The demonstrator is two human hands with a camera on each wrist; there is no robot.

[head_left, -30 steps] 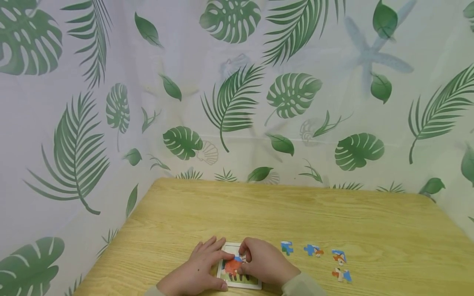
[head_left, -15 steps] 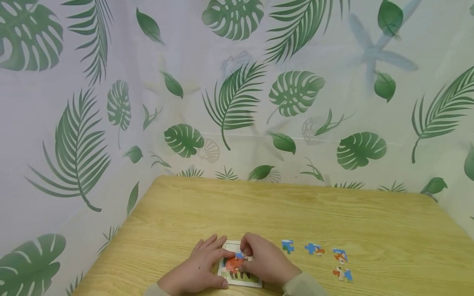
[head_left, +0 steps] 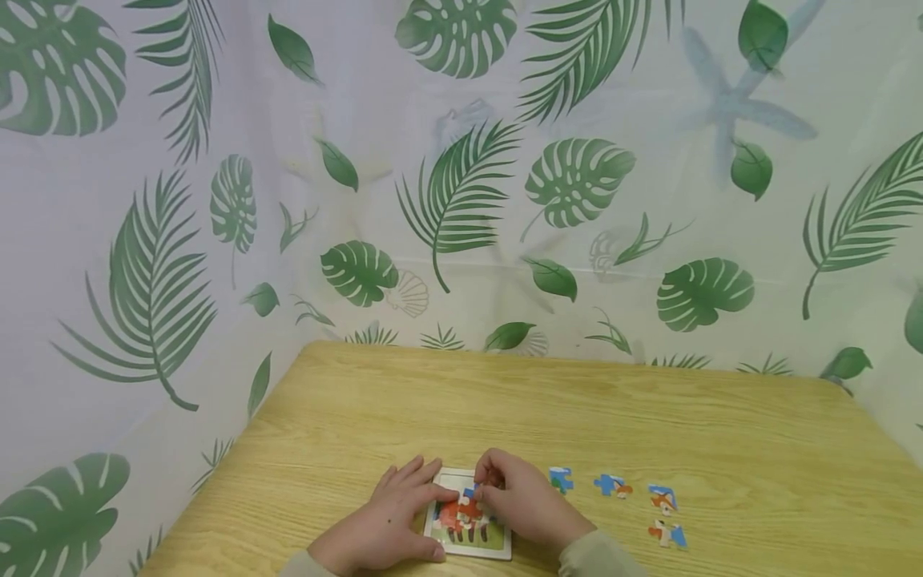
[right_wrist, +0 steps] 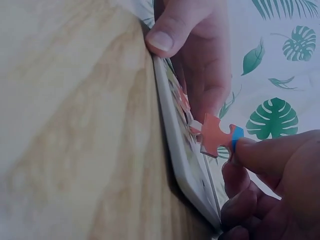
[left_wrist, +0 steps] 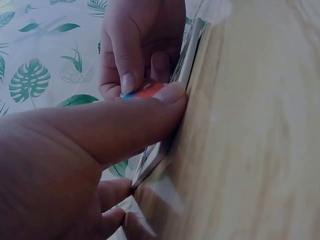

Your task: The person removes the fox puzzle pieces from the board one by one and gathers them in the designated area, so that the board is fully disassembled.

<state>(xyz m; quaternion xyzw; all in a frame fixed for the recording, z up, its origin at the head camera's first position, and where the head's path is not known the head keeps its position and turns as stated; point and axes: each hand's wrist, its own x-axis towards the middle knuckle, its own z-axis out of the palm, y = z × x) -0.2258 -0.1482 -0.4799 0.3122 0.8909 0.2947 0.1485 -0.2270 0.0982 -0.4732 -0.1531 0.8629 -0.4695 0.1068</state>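
Observation:
A small jigsaw tray [head_left: 479,553] with a pale rim lies near the table's front, partly filled with pieces that show a red animal on grass. My left hand [head_left: 389,517] rests along its left side with the fingers extended; the index fingertip reaches over the picture and the thumb lies at the near corner. Between thumb and index finger, my right hand [head_left: 522,497] pinches a red jigsaw piece [right_wrist: 215,136] by its blue end. That piece is raised and tilted above the tray in the right wrist view. The left fingers hide part of the tray.
Several loose jigsaw pieces lie right of the tray: a blue and green one [head_left: 561,479], a blue and orange one [head_left: 613,486], and others with fox-like orange and white [head_left: 662,498]. Behind the wooden table [head_left: 505,409] hangs a leaf-print curtain [head_left: 447,320].
My right hand has moved up and slightly right, lifting the red piece off the picture. The left hand has stayed in place, and the loose pieces have not moved on the table.

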